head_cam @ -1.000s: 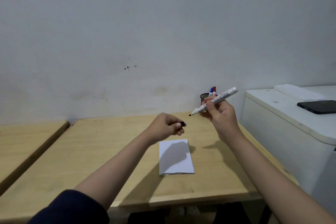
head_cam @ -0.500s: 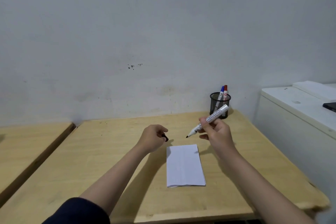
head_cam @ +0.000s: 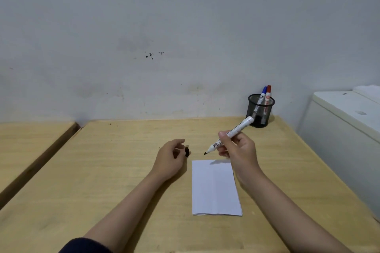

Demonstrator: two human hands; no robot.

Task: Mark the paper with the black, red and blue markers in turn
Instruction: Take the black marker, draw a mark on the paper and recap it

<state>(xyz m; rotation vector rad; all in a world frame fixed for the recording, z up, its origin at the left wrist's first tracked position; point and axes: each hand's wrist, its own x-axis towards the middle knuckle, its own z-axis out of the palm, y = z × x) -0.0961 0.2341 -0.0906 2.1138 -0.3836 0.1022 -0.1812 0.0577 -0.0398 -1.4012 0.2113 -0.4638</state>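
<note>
Right hand (head_cam: 238, 151): closed around uncapped black marker (head_cam: 231, 135), tip poised just beyond paper (head_cam: 214, 188); left hand (head_cam: 169, 157): loosely open, black cap (head_cam: 187, 151) at fingertips, contact unclear; red marker (head_cam: 268, 95), blue marker (head_cam: 262, 95): in mesh cup (head_cam: 260, 114); advice: lower tip gently, steady sheet

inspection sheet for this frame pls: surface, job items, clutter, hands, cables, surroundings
Surface: wooden table, a second one to its left, a gap between.
Job's things: folded white paper flat, no marks seen; uncapped black marker tip above the paper's far edge; blue marker and red marker capped in mesh pen cup.
Clutter: black cap on the table.
Hands: right hand grips the black marker; left hand loosely curled beside the cap, holding nothing.
Cables: nothing seen.
Surroundings: scuffed wall; white cabinet to the right.
</note>
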